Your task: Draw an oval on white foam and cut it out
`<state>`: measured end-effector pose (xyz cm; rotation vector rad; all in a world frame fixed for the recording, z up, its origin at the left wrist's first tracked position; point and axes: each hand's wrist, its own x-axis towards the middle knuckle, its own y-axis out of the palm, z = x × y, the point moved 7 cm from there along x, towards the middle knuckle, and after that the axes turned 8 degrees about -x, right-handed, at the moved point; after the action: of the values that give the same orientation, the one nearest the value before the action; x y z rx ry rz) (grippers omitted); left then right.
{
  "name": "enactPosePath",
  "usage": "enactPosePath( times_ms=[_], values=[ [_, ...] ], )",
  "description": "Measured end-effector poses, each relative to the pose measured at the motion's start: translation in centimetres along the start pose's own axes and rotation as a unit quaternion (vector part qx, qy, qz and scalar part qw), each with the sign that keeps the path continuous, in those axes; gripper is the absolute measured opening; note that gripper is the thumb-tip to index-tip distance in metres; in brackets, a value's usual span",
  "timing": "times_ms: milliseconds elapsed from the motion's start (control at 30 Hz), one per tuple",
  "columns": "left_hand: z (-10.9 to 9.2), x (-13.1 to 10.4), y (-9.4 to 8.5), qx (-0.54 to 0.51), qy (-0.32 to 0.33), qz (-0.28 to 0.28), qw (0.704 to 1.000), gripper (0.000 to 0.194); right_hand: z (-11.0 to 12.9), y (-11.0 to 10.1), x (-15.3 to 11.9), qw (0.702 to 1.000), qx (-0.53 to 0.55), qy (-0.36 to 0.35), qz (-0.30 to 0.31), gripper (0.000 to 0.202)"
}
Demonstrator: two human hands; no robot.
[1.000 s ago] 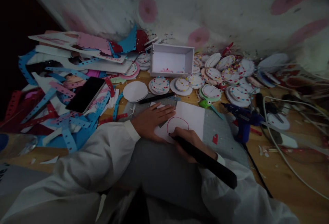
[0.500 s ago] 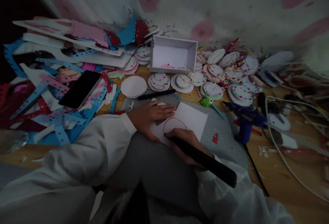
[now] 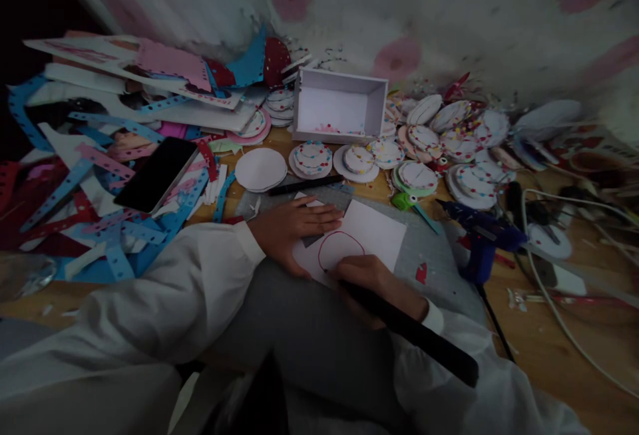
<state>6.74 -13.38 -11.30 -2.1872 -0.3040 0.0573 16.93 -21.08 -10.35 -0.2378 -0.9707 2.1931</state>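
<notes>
A white sheet (image 3: 382, 232) lies on a grey mat (image 3: 259, 289), with a red circle outline (image 3: 349, 234) on it. My left hand (image 3: 292, 232) rests flat on the sheet's left part, fingers stretched out and holding nothing. In my right hand (image 3: 372, 282) is a long black pen-shaped tool (image 3: 424, 338), gripped near its front end. Its tip touches the lower left of the red circle, and the handle slants back towards my right sleeve. My right hand covers the circle's lower right part.
A white box (image 3: 339, 136), stacked white discs (image 3: 260, 169) and several bead-trimmed disc stacks (image 3: 312, 159) line the back. Left are a phone (image 3: 157, 174) and coloured scraps (image 3: 114, 255). A blue glue gun (image 3: 482, 235) with cables stands right. A black pen (image 3: 305, 185) lies beyond my left hand.
My right hand has moved slightly right and down, and the tool's tip has shifted a little along the circle's lower left. The left hand stays in place on the sheet.
</notes>
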Motion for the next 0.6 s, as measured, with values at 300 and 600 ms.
enactPosePath(
  times_ms=[300, 600],
  values=[
    [0.1, 0.0, 0.0, -0.001, 0.001, 0.003, 1.0, 0.103, 0.1, -0.3, -0.6, 0.999, -0.014, -0.024, 0.026, 0.006],
    [0.2, 0.0, 0.0, 0.004, -0.004, 0.008, 1.0, 0.105, -0.7, -1.2, -1.8, 0.994, 0.104, -0.001, -0.042, 0.014]
  ],
)
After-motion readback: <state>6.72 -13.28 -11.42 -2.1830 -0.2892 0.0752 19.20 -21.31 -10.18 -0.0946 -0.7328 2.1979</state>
